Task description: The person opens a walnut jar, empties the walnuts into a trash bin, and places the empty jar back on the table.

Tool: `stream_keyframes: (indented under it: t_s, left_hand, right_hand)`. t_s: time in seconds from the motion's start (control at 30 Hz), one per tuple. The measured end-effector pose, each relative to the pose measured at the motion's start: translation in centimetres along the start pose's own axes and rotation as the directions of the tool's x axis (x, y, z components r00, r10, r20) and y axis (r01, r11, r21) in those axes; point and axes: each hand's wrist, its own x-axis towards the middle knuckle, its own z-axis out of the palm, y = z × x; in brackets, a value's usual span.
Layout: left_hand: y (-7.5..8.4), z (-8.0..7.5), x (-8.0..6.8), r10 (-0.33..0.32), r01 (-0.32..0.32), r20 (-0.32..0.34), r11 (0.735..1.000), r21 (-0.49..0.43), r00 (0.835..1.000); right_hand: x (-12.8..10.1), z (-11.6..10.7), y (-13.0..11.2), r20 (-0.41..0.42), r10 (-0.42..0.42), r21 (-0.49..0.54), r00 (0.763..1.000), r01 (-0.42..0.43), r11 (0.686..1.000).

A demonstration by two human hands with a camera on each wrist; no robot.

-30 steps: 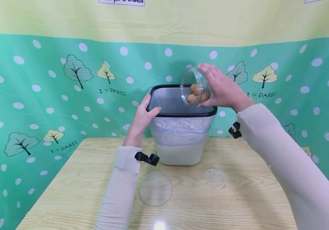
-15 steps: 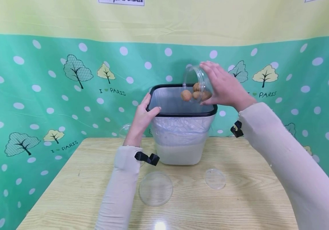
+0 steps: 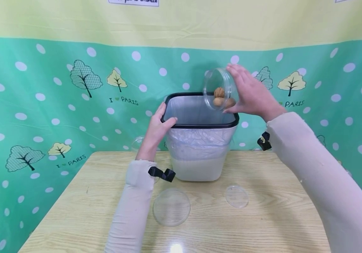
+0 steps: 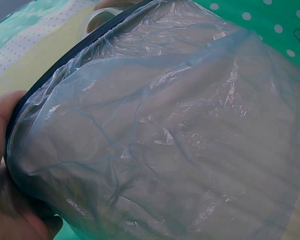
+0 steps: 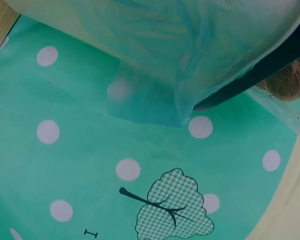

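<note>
A white bin with a black rim and a clear plastic liner stands at the far side of the wooden table. My left hand grips the bin's left rim, thumb over the edge. My right hand holds a clear round container tipped on its side above the bin's right rear corner, mouth facing left. Two walnuts lie inside it; one walnut shows in the right wrist view past the rim.
Two clear round lids lie on the table in front of the bin, a larger one at left and a smaller one at right. Another clear container stands behind my left wrist. A green dotted cloth backs the table.
The right hand has lifted and tipped the container a little higher. One walnut that was rolling out of its mouth is gone from view; two stay inside. The left hand has not moved.
</note>
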Motion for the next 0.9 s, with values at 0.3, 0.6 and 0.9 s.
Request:
stream_keyframes:
  t_s: [0.3, 0.6, 0.9]
  left_hand:
    - [1.1, 0.12, -0.94, 0.015, -0.015, 0.004, 1.0, 0.001, 1.0]
    - [0.79, 0.1, -0.76, 0.022, -0.022, 0.007, 1.0, -0.003, 1.0]
    - [0.81, 0.06, -0.83, 0.032, -0.032, 0.006, 0.999, 0.006, 0.999]
  right_hand:
    - [-0.03, -0.22, 0.2, -0.021, -0.064, -0.055, 0.998, 0.062, 0.997]
    - [-0.21, -0.12, 0.32, -0.028, -0.136, -0.121, 0.99, 0.132, 0.984]
    - [0.1, -0.09, -0.02, -0.001, -0.176, -0.126, 0.984, 0.175, 0.976]
